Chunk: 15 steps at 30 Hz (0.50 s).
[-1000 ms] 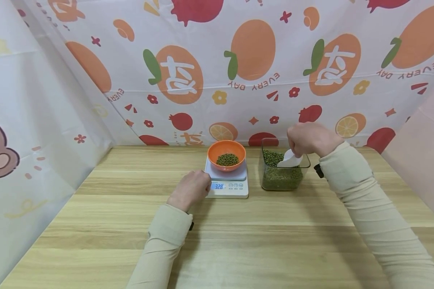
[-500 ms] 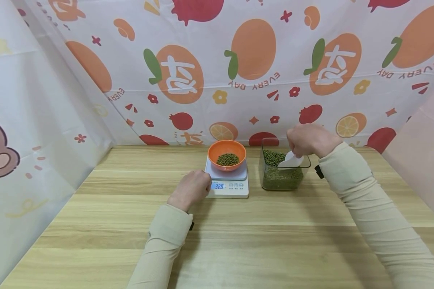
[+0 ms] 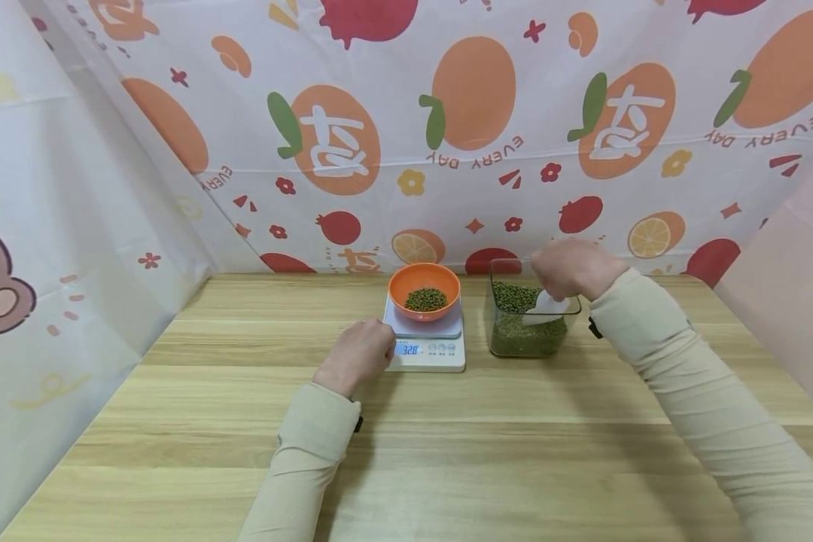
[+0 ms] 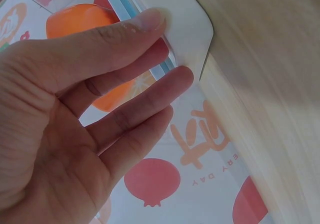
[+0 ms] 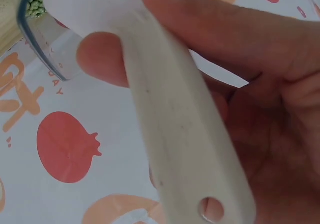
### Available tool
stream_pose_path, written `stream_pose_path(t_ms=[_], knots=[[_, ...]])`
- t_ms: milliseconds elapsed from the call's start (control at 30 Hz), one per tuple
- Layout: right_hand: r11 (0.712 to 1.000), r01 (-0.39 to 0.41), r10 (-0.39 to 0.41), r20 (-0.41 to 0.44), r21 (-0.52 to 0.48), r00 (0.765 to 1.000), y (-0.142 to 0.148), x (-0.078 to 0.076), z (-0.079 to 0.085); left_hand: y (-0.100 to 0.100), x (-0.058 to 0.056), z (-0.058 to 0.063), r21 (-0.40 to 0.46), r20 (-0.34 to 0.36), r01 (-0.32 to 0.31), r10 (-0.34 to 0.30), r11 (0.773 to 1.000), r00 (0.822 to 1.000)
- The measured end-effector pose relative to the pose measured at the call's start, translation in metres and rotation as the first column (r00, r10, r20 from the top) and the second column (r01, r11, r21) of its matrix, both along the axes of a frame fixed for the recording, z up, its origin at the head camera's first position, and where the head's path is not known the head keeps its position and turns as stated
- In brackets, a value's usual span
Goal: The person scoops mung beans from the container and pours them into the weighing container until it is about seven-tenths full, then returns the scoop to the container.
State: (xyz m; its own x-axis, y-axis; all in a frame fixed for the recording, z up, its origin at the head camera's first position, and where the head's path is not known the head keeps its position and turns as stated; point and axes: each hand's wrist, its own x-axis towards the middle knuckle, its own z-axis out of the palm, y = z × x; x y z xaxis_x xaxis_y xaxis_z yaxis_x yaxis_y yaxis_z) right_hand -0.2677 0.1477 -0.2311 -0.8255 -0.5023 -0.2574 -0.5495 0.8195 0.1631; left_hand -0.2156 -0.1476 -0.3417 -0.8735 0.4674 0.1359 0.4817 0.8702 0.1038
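My left hand [image 3: 357, 355] holds the left front corner of a white kitchen scale [image 3: 440, 364]. In the left wrist view its thumb [image 4: 147, 21] lies on the casing, fingertips at the edge. An orange bowl [image 3: 440, 275] with some mung beans [image 3: 426, 300] in it sits on the scale's platform, and the display [image 3: 409, 349] seems to read 328. With my right hand [image 3: 576, 269] I grip a white plastic scoop [image 3: 547, 306] by its handle [image 5: 175, 119]. The scoop's head is down among the beans in a clear container [image 3: 506, 266], partly hidden.
The container stands on the wooden table [image 3: 447, 452] just right of the scale. Behind both, close to the table's back edge, hangs a fruit-printed curtain [image 3: 393, 150]. More sheeting [image 3: 122, 226] closes off the left side.
My right hand has shifted slightly down and to the left, and the scoop sits lower in the beans. The left hand, scale and bowl have stayed put, the reading the same.
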Motion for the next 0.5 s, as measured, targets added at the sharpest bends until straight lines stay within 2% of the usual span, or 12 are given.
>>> stream_pose_path(t_ms=[233, 500], knots=[[1.0, 0.017, -0.017, 0.031, -0.024, 0.999, -0.002, -0.004, -0.006, 0.0, -0.001, 0.0, 0.001, 0.018, -0.007, 0.007, 1.0, 1.0], [0.999, -0.026, 0.026, 0.013, -0.024, 1.0, -0.002, -0.007, -0.012, 0.0, -0.002, 0.0, -0.006, 0.034, -0.01, 0.011, 1.0, 0.999]])
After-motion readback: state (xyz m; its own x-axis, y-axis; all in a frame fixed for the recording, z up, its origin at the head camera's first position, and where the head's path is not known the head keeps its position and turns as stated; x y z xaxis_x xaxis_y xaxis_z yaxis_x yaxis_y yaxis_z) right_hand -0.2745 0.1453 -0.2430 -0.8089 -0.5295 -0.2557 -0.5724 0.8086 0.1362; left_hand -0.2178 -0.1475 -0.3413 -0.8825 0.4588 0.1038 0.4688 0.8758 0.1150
